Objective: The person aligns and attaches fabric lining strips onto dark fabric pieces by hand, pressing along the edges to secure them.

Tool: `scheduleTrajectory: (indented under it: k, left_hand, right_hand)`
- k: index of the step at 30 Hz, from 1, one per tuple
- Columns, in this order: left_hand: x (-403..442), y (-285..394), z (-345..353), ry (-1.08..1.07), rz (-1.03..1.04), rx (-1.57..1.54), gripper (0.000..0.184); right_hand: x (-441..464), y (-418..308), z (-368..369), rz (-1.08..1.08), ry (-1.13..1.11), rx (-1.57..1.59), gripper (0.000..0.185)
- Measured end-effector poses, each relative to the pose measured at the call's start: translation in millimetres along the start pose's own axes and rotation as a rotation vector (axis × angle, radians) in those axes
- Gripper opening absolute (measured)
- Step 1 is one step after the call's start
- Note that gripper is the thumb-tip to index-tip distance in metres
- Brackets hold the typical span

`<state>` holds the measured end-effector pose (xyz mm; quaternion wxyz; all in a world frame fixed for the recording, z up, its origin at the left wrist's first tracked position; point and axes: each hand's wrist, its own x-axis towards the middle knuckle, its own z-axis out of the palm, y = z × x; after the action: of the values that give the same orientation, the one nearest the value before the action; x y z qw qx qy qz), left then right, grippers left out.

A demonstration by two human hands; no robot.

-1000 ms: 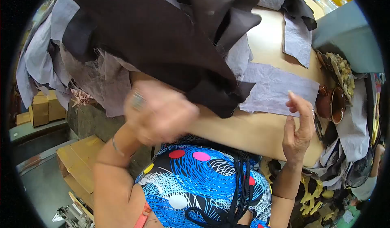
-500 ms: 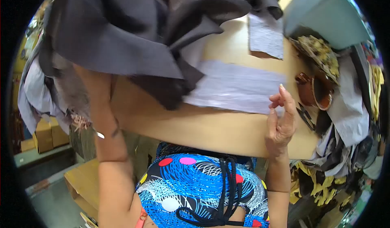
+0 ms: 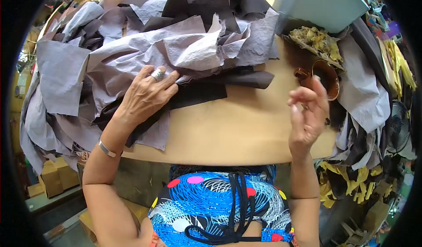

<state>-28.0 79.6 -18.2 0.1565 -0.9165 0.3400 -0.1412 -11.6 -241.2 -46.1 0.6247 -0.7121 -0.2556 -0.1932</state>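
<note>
A heap of leather-like sheets lies across the far and left side of the table, dark brown on one face and pale grey on the other. My left hand (image 3: 149, 93), with a ring and a bracelet, rests on a crumpled pale grey sheet (image 3: 132, 55), fingers spread over its near edge. Beneath that edge a dark brown piece (image 3: 200, 95) sticks out. My right hand (image 3: 310, 113) is raised above the table's right side, fingers bent and apart, with nothing in it. Just behind it stands a brown glazed pot (image 3: 332, 77), partly covered by the fingers.
Beyond the pot sits a ragged holder of yellowish scraps (image 3: 318, 44), beside a pale blue-grey bin (image 3: 321, 5). Grey sheets (image 3: 367, 88) drape over the table's right edge, with yellow strips (image 3: 347, 179) hanging below. Cardboard boxes (image 3: 57, 176) stand at lower left.
The large dark sheet lifted by my left arm has come down onto the heap, and my left hand now lies on top. The flat grey pieces on the table are covered or gone from view.
</note>
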Motion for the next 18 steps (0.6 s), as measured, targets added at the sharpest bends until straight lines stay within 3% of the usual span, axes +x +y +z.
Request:
scheduleTrajectory:
  k: [4,7,11,14,15,18]
  left_hand:
    - [-7.0,1.7,0.2,0.053,-0.023,-0.018,0.006]
    - [-10.2,1.4,-0.7,0.050,-0.050,-0.039,0.005]
    - [-13.8,1.9,-6.4,0.071,-0.080,-0.054,0.005]
    - [-17.6,0.4,-12.0,0.110,-0.097,-0.074,0.004]
    - [-18.5,0.3,-14.7,0.133,-0.099,-0.078,0.004]
    - [-20.0,1.7,-17.9,0.186,-0.169,-0.104,0.014]
  right_hand:
    - [32.0,-7.1,16.0,-0.101,-0.325,-0.405,0.071]
    - [58.4,10.4,26.6,-0.172,-0.364,-0.432,0.079]
    - [74.1,31.2,45.3,-0.085,-0.556,-0.562,0.092]
    - [69.2,53.4,61.6,-0.302,-0.504,-0.712,0.094]
    - [71.0,54.8,61.7,-0.295,-0.508,-0.708,0.087]
    - [82.2,53.1,52.8,-0.541,-0.327,-0.782,0.075]
